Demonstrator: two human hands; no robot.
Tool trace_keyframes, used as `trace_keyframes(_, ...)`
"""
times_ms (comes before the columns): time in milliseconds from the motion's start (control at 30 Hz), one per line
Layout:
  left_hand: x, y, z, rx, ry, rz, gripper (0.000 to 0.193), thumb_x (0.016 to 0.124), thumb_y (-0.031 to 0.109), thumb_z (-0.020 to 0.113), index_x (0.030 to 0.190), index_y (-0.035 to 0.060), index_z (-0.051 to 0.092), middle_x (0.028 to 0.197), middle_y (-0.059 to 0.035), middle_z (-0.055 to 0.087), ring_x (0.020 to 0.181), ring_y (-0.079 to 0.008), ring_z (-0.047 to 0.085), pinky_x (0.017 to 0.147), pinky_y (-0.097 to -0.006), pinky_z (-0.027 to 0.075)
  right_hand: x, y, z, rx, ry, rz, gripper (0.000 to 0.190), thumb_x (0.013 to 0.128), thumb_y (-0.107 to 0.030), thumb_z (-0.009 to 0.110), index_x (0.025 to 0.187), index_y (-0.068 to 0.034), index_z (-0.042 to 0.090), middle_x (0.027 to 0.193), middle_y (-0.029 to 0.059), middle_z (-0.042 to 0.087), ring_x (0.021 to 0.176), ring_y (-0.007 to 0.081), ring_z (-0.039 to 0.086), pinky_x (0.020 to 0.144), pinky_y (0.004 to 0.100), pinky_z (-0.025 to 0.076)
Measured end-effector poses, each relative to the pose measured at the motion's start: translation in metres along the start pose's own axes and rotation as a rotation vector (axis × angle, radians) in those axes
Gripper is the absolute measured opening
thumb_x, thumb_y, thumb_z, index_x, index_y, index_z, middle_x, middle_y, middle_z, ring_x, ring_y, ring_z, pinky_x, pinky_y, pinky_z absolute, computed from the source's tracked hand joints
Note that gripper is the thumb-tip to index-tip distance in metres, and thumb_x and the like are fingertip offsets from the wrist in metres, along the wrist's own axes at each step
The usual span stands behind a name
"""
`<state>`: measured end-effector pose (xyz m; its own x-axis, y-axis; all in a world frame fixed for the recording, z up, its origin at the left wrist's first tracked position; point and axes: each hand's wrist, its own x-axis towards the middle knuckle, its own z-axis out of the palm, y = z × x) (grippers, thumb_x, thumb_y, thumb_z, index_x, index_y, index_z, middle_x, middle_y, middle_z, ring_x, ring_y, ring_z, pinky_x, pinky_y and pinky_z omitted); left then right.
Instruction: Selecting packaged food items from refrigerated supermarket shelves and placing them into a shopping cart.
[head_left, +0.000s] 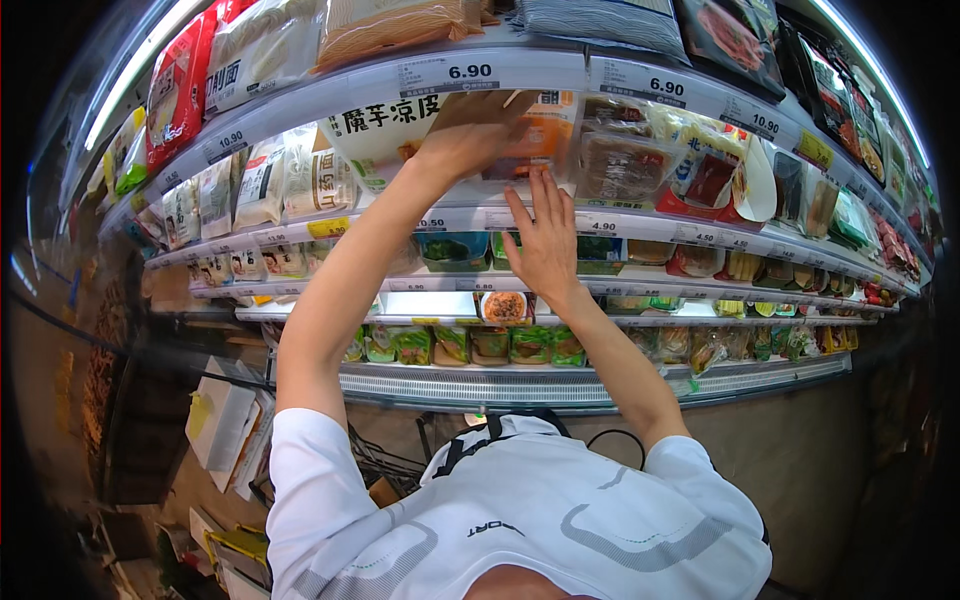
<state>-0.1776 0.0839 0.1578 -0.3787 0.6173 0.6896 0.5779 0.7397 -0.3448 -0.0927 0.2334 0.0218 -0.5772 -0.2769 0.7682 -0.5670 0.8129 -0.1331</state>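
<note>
My left hand (476, 131) reaches over an upper-middle shelf of a refrigerated display, its fingers in front of a white and orange food packet (546, 135). To its left stands a large white packet (382, 139) with green marks and black writing. My right hand (541, 240) lies lower, spread, over the shelf's price rail (637, 225), its fingertips at the bottom of the orange packet. Whether the left fingers grip anything is not plain. Stacked plastic trays of brown food (626, 169) stand to the right.
Above is a shelf edge (517, 71) with price labels and bagged noodles (262, 52). Lower shelves hold packed foods and green vegetable packs (450, 345). A metal vent grille (480, 390) runs along the base. White boxes (221, 412) stand at lower left.
</note>
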Motion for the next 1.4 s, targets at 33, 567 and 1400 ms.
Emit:
trace_keyframes(33,-0.002,0.004,-0.001,-0.014,0.014,0.005,0.046,0.091,0.029,0.062,0.133,0.0121,0.055,0.111,-0.0091,0.068,0.1,-0.0275,0.066,0.087,-0.0424,0.051,-0.001,0.001,0.001,0.005,-0.006,-0.013,0.063,0.079,-0.02,0.074,0.136,-0.004,0.052,0.154,0.0258,0.032,0.143,0.0407,0.03,0.114,0.0547,0.027)
trace_keyframes(567,-0.157,0.028,-0.011,-0.294,0.425,-0.608,0.061,0.088,0.009,0.067,0.144,0.0021,0.043,0.151,-0.0246,0.036,0.14,-0.045,0.035,0.113,-0.0503,0.032,-0.009,0.001,-0.001,0.024,-0.033,-0.057,0.062,0.083,-0.019,0.07,0.141,-0.008,0.051,0.156,0.0255,0.028,0.146,0.043,0.025,0.118,0.0579,0.019)
trace_keyframes(1400,-0.185,0.005,0.007,-0.26,0.325,-0.757,0.039,0.092,0.017,0.066,0.126,0.0012,0.055,0.126,-0.0203,0.053,0.119,-0.0402,0.05,0.105,-0.0471,0.039,-0.184,-0.036,-0.016,0.361,-0.368,0.062,0.059,0.083,-0.004,0.069,0.14,-0.009,0.052,0.155,0.0244,0.03,0.144,0.0467,0.027,0.116,0.0551,0.027)
